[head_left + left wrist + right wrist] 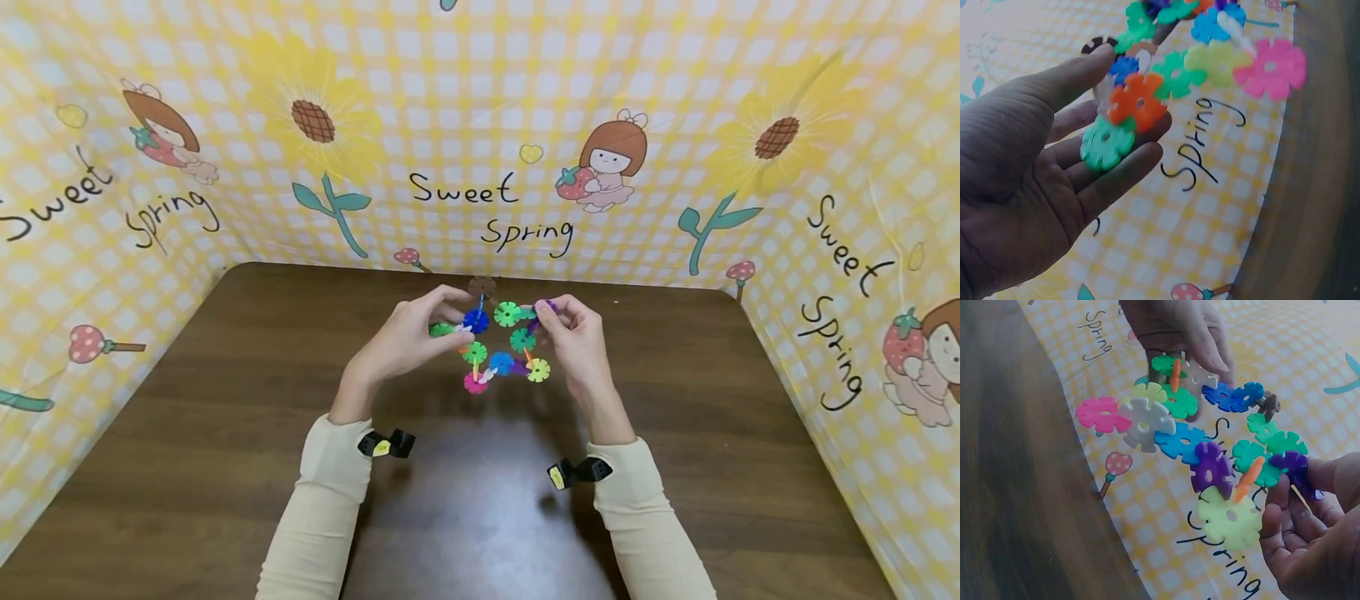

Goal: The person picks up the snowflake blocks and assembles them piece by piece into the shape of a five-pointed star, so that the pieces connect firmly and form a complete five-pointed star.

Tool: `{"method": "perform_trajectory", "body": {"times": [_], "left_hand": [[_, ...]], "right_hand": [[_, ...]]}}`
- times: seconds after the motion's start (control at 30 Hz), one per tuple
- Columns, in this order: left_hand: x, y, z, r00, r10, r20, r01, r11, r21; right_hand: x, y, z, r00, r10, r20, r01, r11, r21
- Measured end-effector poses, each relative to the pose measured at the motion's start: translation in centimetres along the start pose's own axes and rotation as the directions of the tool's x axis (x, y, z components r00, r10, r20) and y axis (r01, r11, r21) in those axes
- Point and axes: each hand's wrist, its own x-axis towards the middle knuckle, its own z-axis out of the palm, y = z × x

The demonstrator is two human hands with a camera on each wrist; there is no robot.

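Both hands hold up a chain of interlocking plastic snowflake discs, bent into an almost ring-like shape above the table. My left hand (405,333) pinches its left side at a white disc (1197,378), close to an orange disc (1138,102) and a green disc (1107,144). Past the thumb, blue discs (476,322) lead to a brown disc (482,287) at one end. My right hand (581,342) pinches a purple disc (1291,464) on the right side, beside green discs; a light green disc (507,314) sticks out toward the blue ones. Pink (476,383), blue (501,363) and yellow (538,370) discs form the near side.
Beneath the hands lies a dark brown wooden table (225,467). A yellow checked cloth (480,108) with printed flowers and figures stands around its back and sides. Small black cameras (386,444) are strapped to both sleeved wrists.
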Motion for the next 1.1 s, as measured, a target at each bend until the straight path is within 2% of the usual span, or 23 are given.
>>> {"method": "perform_trajectory", "body": {"times": [0.2,0.3,0.43,0.53,0.63,0.77,0.93,1.1], "left_hand": [[0.0,-2.5,-0.4,0.999,-0.029,0.021,0.029,1.0,-0.003],[0.2,-3.7,-0.4,0.998,-0.053,0.035,0.054,0.998,-0.039],[0.6,-5.3,0.0,0.993,-0.09,0.073,0.098,0.989,-0.108],[0.7,-6.4,0.5,0.987,-0.12,0.104,0.135,0.979,-0.153],[0.8,-7.2,1.0,0.981,-0.139,0.138,0.163,0.97,-0.179],[0.7,-8.2,1.7,0.965,-0.171,0.199,0.208,0.961,-0.18],[0.5,-9.1,2.4,0.927,-0.249,0.281,0.293,0.947,-0.13],[0.4,-9.3,2.8,0.897,-0.285,0.337,0.333,0.938,-0.093]], "right_hand": [[0.9,1.1,-0.6,0.994,0.093,-0.05,-0.092,0.995,0.031],[1.4,1.8,-1.0,0.989,0.142,-0.04,-0.141,0.99,0.013],[1.9,2.9,-1.5,0.979,0.202,0.002,-0.202,0.977,-0.064],[2.1,3.5,-2.1,0.966,0.256,0.049,-0.245,0.957,-0.158],[2.3,4.2,-2.8,0.945,0.31,0.107,-0.271,0.92,-0.282],[2.3,4.9,-3.5,0.916,0.363,0.171,-0.251,0.851,-0.461],[2.4,5.6,-3.5,0.882,0.415,0.225,-0.203,0.763,-0.614],[2.5,6.4,-3.2,0.864,0.456,0.212,-0.185,0.68,-0.71]]}}
